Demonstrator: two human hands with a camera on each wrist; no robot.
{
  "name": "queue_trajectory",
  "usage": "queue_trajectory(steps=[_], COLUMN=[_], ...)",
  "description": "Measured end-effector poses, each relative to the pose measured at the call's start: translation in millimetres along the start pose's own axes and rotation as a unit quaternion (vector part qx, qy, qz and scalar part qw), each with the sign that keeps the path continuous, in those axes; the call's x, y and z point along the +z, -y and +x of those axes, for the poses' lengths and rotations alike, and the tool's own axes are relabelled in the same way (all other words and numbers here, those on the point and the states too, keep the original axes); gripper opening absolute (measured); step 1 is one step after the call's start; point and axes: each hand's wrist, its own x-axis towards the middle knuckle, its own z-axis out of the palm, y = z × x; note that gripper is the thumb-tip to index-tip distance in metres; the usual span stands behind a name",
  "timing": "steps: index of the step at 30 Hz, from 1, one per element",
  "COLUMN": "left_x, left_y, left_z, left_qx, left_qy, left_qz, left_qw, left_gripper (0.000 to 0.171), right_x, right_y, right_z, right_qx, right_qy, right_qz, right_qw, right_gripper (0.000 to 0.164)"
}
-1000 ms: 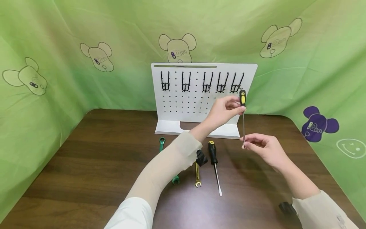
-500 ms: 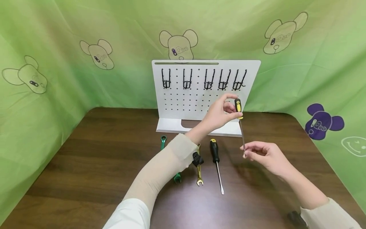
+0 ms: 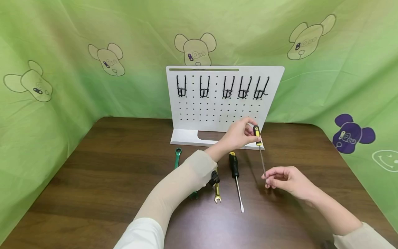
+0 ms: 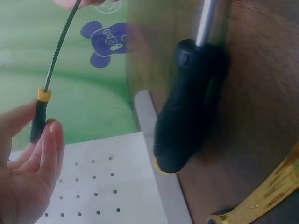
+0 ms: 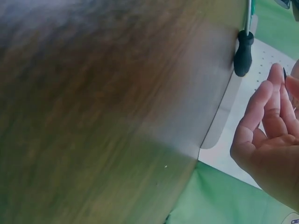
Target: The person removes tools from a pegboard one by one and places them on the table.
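My left hand (image 3: 237,134) pinches the black-and-yellow handle of a slim screwdriver (image 3: 257,135), which stands nearly upright above the table's right half. Lower down, my right hand (image 3: 287,181) pinches the tip end of its thin shaft. In the left wrist view the left hand (image 4: 32,163) has thumb and fingers about the handle, and the yellow collar shows. The right wrist view shows the right hand (image 5: 271,126) with only a dark tip between finger and thumb. On the table between the arms lies a larger black screwdriver (image 3: 234,166) with a flat blade.
Behind the hands stands a white pegboard (image 3: 214,107) with a row of black hooks (image 3: 227,88). A gold wrench (image 3: 217,193) and a green wrench (image 3: 177,157) lie partly under the left forearm. Green printed cloth (image 3: 140,52) surrounds the wooden table (image 3: 102,180).
Both hands have come down and towards me with the slim screwdriver between them, from in front of the pegboard's right side to lower over the table. The other tools have stayed put.
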Motion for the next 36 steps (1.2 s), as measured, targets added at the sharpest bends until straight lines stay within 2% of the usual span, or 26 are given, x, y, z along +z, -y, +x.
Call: queue_trajectory(steps=[5, 11, 20, 26, 31, 36], left_x=[6.9, 16.1, 28.3, 32.1, 34.9, 36.3], left_y=[3.9, 9.4, 16.4, 20.1, 25.6, 31.2], left_z=[-1.4, -1.6, -1.1, -1.0, -2.3, -2.1], left_qx=[-0.014, -0.046, -0.083, -0.097, -0.113, -0.108], left_qy=[0.025, 0.055, 0.07, 0.082, 0.098, 0.114], left_qz=[0.021, 0.05, 0.087, 0.092, 0.09, 0.11], left_qw=[0.9994, 0.9962, 0.9902, 0.9876, 0.9847, 0.9816], left_gripper=[0.042, 0.037, 0.036, 0.034, 0.033, 0.033], right_x=[-0.7, -0.6, -2.4, -0.1, 1.6, 3.0], right_y=[-2.9, -9.9, -18.9, -16.0, -15.2, -15.1], right_z=[-3.3, -6.1, -8.4, -7.1, -5.3, -3.4], right_qx=[0.011, -0.003, -0.033, -0.025, -0.008, 0.003], right_qy=[0.043, 0.093, 0.12, 0.134, 0.159, 0.168], right_qz=[-0.009, -0.017, -0.038, -0.051, -0.019, -0.017], right_qw=[0.999, 0.995, 0.991, 0.989, 0.987, 0.986], right_gripper=[0.014, 0.011, 0.013, 0.009, 0.006, 0.007])
